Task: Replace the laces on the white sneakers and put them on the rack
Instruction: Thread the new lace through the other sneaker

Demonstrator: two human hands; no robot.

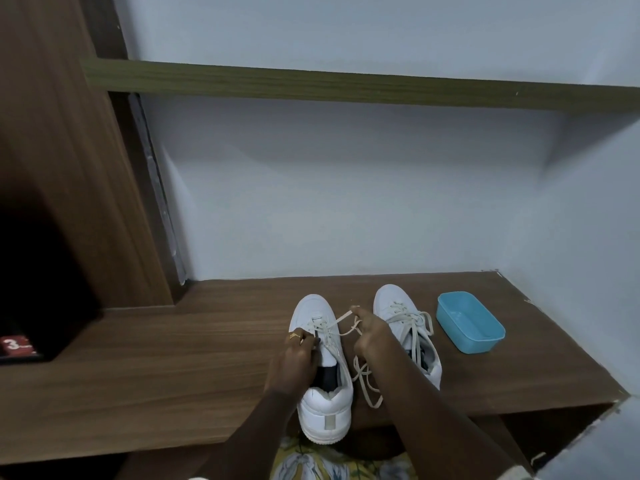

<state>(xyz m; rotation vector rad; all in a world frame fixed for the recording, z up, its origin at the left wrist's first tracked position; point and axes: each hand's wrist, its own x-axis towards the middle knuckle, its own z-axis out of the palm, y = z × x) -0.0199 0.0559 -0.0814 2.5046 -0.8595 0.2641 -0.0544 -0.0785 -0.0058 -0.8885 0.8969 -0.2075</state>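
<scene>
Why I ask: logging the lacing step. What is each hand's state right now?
Left hand: closed, pinching the lace at the eyelets of the near sneaker.
Right hand: closed, holding the same lace.

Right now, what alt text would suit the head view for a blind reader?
The left hand and right hand pinch the lace of a white sneaker on a wooden shelf; a second sneaker and blue tub sit beside.

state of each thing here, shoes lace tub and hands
left sneaker: partly laced, untied, upright
right sneaker: laced, untied, ends loose
lace: through left sneaker's lower eyelets, tail on shelf
blue tub: lidless, empty
left hand: pinches lace at left sneaker
right hand: grips lace, raised
</scene>
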